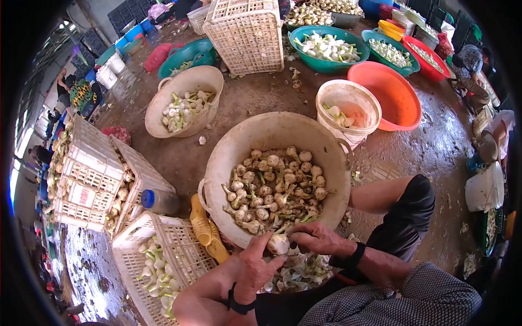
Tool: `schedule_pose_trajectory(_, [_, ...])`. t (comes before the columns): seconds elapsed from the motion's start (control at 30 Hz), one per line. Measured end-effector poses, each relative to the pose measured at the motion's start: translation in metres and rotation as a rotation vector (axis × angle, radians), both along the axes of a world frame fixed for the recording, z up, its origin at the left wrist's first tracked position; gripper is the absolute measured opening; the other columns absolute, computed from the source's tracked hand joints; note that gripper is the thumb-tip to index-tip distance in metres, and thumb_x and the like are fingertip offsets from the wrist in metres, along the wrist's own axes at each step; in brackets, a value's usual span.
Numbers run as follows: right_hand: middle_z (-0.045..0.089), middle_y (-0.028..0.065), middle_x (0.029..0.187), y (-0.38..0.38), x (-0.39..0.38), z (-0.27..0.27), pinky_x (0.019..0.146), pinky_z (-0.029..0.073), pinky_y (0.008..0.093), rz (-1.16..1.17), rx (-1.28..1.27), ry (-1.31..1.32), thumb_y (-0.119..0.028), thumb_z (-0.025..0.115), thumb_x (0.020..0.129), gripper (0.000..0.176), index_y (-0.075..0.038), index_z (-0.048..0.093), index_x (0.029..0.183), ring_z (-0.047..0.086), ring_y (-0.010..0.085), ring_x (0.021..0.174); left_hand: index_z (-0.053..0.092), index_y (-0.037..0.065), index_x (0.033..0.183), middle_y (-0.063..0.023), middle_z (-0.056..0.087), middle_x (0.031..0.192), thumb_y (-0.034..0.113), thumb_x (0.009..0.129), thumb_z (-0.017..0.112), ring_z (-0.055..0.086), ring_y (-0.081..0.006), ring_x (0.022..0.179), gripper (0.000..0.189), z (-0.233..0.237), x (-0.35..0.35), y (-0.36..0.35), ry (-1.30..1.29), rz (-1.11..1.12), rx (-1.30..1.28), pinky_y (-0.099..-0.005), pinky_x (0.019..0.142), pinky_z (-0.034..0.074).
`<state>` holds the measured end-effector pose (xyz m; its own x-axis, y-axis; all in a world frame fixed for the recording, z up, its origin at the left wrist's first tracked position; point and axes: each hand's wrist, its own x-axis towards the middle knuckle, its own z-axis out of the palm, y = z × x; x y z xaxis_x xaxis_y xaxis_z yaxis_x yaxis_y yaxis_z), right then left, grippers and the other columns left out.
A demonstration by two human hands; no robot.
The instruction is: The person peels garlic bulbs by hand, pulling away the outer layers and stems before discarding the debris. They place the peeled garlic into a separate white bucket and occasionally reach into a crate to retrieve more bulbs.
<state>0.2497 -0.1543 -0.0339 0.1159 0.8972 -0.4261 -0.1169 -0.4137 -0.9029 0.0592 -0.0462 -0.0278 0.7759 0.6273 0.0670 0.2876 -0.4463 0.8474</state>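
The left hand (254,265) is curled round a whitish, dirt-marked bulb (278,244), thumb below and fingers along its left side, in the lower middle of the frame. The right hand (319,239) meets that bulb from the right, its fingers drawn in narrow; whether it also grips something small cannot be told. A dark band (243,304) circles the left wrist, and another dark band (353,256) the right.

Just above the hands, a wide beige basin (234,146) fills the centre of the frame, with many soil-stained bulbs (277,187) heaped on its bottom, several with stalks. Pale peelings (304,271) lie below the hands, between them and the person's dark clothing.

At the lower left, a pale plastic crate (185,242) holds cleaner white bulbs (159,271) with green stems. Yellow footwear (201,220) sits between that crate and the basin, near a jar with a blue lid (164,201).

Above the basin, to the right, a white bucket (360,103) with a few trimmed pieces inside stands against an orange basin (396,100). At the upper left, a beige tub (157,117) contains more white bulbs; near the top centre, a tall crate (244,41) rests on the wet, littered floor (272,98)
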Motion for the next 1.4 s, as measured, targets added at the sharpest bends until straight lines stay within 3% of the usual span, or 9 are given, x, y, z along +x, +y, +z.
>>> schedule_pose_trajectory(0.23, [0.066, 0.0130, 0.084, -0.002, -0.001, -0.012, 0.067, 0.051, 0.0333, 0.088, 0.251, -0.317, -0.020, 0.061, 0.088, 0.024, 0.003, 0.064, 0.097, 0.064, 0.0204, 0.075, 0.057, 0.000, 0.118, -0.0167, 0.062, 0.105, 0.011, 0.064, 0.082, 0.063, -0.0302, 0.096, 0.060, 0.004, 0.001, -0.005, 0.159, -0.059, 0.014, -0.0356, 0.082, 0.051])
schedule_pose_trajectory(0.5, [0.060, 0.0214, 0.069, -0.007, -0.013, -0.027, 0.055, 0.048, 0.0451, -0.021, 0.362, -0.575, -0.013, 0.060, 0.082, 0.015, 0.002, 0.060, 0.085, 0.061, 0.0377, 0.061, 0.057, -0.003, 0.116, -0.0195, 0.061, 0.102, 0.010, 0.065, 0.077, 0.061, -0.0353, 0.095, 0.056, 0.001, 0.009, -0.009, 0.134, -0.084, 0.055, -0.0382, 0.082, 0.051])
schedule_pose_trajectory(0.63, [0.061, 0.0185, 0.068, -0.009, -0.010, -0.030, 0.056, 0.049, 0.0415, -0.002, 0.362, -0.563, -0.013, 0.059, 0.083, 0.017, 0.002, 0.061, 0.088, 0.062, 0.0314, 0.060, 0.056, -0.001, 0.117, -0.0195, 0.061, 0.102, 0.018, 0.067, 0.081, 0.063, -0.0354, 0.093, 0.060, -0.007, 0.006, -0.007, 0.100, -0.109, 0.086, -0.0397, 0.078, 0.052])
schedule_pose_trajectory(0.73, [0.063, 0.0135, 0.069, -0.009, -0.006, -0.023, 0.057, 0.049, 0.0366, -0.075, 0.277, -0.275, -0.014, 0.058, 0.086, 0.018, 0.002, 0.063, 0.093, 0.062, 0.0219, 0.060, 0.057, -0.001, 0.116, -0.0188, 0.063, 0.103, 0.016, 0.066, 0.083, 0.064, -0.0330, 0.095, 0.059, -0.001, 0.005, -0.006, 0.038, -0.074, -0.107, -0.0378, 0.081, 0.052])
schedule_pose_trajectory(0.8, [0.064, 0.0091, 0.072, -0.010, -0.002, -0.018, 0.060, 0.049, 0.0321, -0.056, 0.057, 0.014, -0.017, 0.057, 0.090, 0.021, 0.002, 0.064, 0.097, 0.061, 0.0148, 0.066, 0.058, 0.000, 0.119, -0.0159, 0.065, 0.109, 0.012, 0.065, 0.084, 0.063, -0.0225, 0.099, 0.061, 0.003, 0.003, -0.002, 0.072, -0.032, -0.144, -0.0326, 0.085, 0.051])
schedule_pose_trajectory(1.13, [0.063, 0.0117, 0.073, -0.013, -0.008, -0.021, 0.059, 0.049, 0.0339, -0.021, 0.239, -0.285, -0.018, 0.058, 0.090, 0.022, 0.002, 0.063, 0.096, 0.061, 0.0178, 0.065, 0.056, -0.001, 0.121, -0.0143, 0.065, 0.105, 0.011, 0.065, 0.083, 0.065, -0.0225, 0.095, 0.063, 0.008, 0.007, -0.005, 0.137, -0.074, -0.031, -0.0321, 0.086, 0.051])
schedule_pose_trajectory(1.23, [0.062, 0.0137, 0.071, -0.013, -0.008, -0.030, 0.060, 0.049, 0.0354, -0.078, 0.240, -0.334, -0.017, 0.059, 0.088, 0.020, 0.002, 0.062, 0.094, 0.062, 0.0201, 0.065, 0.055, -0.001, 0.120, -0.0164, 0.065, 0.103, 0.014, 0.069, 0.083, 0.065, -0.0271, 0.095, 0.061, 0.000, 0.004, -0.003, 0.022, -0.079, -0.172, -0.0354, 0.082, 0.052])
schedule_pose_trajectory(1.33, [0.062, 0.0153, 0.070, -0.016, -0.005, -0.040, 0.060, 0.049, 0.0362, -0.042, 0.212, -0.377, -0.016, 0.059, 0.086, 0.019, 0.001, 0.062, 0.092, 0.062, 0.0213, 0.065, 0.052, -0.005, 0.125, -0.0112, 0.064, 0.110, 0.004, 0.069, 0.082, 0.064, -0.0194, 0.099, 0.064, -0.004, -0.001, -0.002, -0.062, -0.081, -0.458, -0.0314, 0.087, 0.052])
schedule_pose_trajectory(1.4, [0.063, 0.0160, 0.071, -0.020, -0.004, -0.046, 0.060, 0.049, 0.0368, 0.150, 0.072, -0.392, -0.018, 0.059, 0.086, 0.019, 0.000, 0.062, 0.091, 0.062, 0.0217, 0.065, 0.049, -0.005, 0.127, -0.0109, 0.062, 0.113, 0.002, 0.070, 0.081, 0.064, -0.0208, 0.099, 0.066, 0.015, 0.001, -0.003, -0.115, -0.006, -0.755, -0.0326, 0.088, 0.053])
